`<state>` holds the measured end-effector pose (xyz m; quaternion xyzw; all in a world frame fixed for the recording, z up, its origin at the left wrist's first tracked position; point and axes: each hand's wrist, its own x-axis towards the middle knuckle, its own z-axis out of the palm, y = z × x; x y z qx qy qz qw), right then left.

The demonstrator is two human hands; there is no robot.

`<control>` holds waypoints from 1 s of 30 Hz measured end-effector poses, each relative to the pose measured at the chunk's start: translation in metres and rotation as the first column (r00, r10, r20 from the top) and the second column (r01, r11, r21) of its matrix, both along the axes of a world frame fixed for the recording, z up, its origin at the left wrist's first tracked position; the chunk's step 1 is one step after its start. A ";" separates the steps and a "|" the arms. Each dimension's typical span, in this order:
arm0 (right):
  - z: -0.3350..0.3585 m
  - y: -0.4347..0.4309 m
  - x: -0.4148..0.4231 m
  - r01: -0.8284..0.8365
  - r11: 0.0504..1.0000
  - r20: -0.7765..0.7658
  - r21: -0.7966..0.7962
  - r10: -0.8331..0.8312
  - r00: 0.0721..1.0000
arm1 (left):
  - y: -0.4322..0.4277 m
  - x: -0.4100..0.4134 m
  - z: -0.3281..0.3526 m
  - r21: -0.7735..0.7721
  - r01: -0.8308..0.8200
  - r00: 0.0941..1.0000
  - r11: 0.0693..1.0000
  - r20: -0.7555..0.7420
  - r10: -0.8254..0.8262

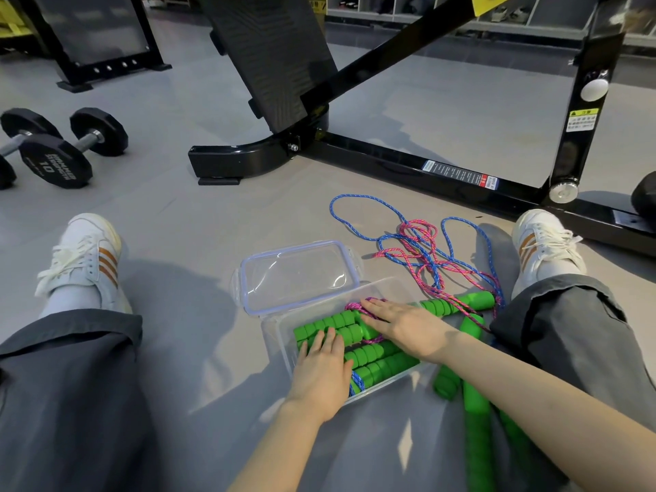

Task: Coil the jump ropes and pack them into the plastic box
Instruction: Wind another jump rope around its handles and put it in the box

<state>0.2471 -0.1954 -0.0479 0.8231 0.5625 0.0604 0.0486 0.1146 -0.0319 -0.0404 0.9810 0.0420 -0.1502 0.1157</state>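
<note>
Two hands flat: your left hand (pixel 324 371) and right hand (pixel 401 326) press handles (pixel 380 362) down in box (pixel 275 335), fingers (pixel 328 340) straight. Push evenly, tuck pink cord (pixel 355 307) inside rim; more ropes (pixel 419 243) uncoiled on floor (pixel 213 243).

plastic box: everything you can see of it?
The plastic box is clear, rectangular, thin-walled and open, upright on the grey floor. Its lid lies off, just behind it. Inside lie green handles with pink cord and blue cord. The left hand and right hand rest flat on those contents.
</note>
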 end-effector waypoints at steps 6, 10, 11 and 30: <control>-0.003 0.001 -0.003 0.071 0.996 -0.089 0.045 -0.067 0.994 | -0.004 0.000 0.000 0.020 0.009 0.999 1.000 -0.049 -0.008; -0.002 -0.001 -0.002 0.109 0.994 -0.141 0.020 -0.105 0.985 | -0.006 0.002 -0.004 -0.007 -0.025 0.997 1.000 -0.069 0.024; -0.002 0.000 -0.003 0.116 0.993 -0.149 0.002 -0.115 0.982 | -0.007 0.002 -0.004 -0.020 -0.037 0.997 0.999 -0.067 0.036; 0.017 0.001 -0.024 0.246 0.907 -0.380 -0.343 -0.373 0.847 | -0.014 -0.004 -0.002 -0.124 -0.076 0.984 0.989 -0.170 0.054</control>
